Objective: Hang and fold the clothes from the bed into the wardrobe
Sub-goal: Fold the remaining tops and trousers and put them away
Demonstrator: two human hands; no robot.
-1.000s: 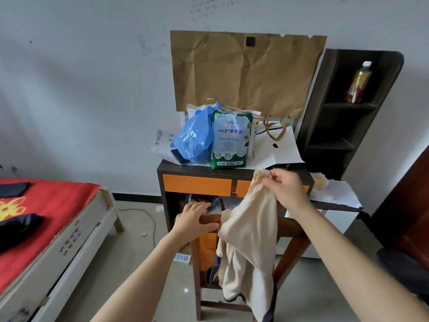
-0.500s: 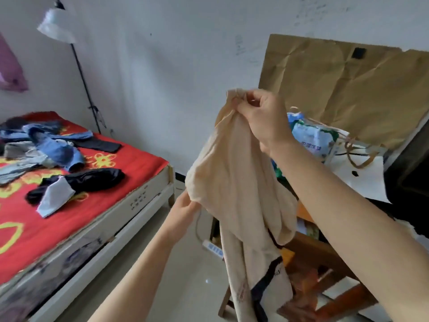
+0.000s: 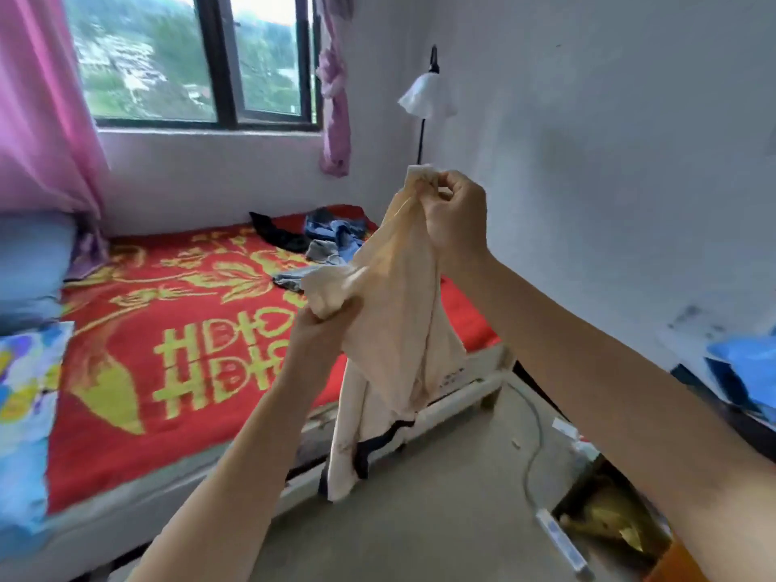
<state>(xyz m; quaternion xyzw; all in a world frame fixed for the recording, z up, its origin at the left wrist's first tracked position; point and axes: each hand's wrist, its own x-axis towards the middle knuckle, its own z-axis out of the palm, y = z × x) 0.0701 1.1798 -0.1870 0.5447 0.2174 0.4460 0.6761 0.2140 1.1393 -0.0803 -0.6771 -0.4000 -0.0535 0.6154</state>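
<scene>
A cream garment [image 3: 399, 329] with dark trim at its lower end hangs in front of me, above the floor beside the bed. My right hand [image 3: 455, 212] pinches its top edge, raised at chest height. Lower down, my left hand [image 3: 323, 329] grips a bunched fold of the same garment. On the far end of the bed [image 3: 176, 329], which has a red and yellow cover, lies a heap of blue, grey and black clothes [image 3: 323, 239]. No wardrobe is in view.
A window with pink curtains [image 3: 42, 119] is behind the bed. A floor lamp [image 3: 426, 96] stands in the corner. A power strip [image 3: 562, 543] and cable lie on the floor at the right, next to a desk with a blue bag [image 3: 747, 367].
My view has swung left from the desk to the bed and window. The right hand lifted the garment, and the left hand moved from the chair onto the garment and took hold of it.
</scene>
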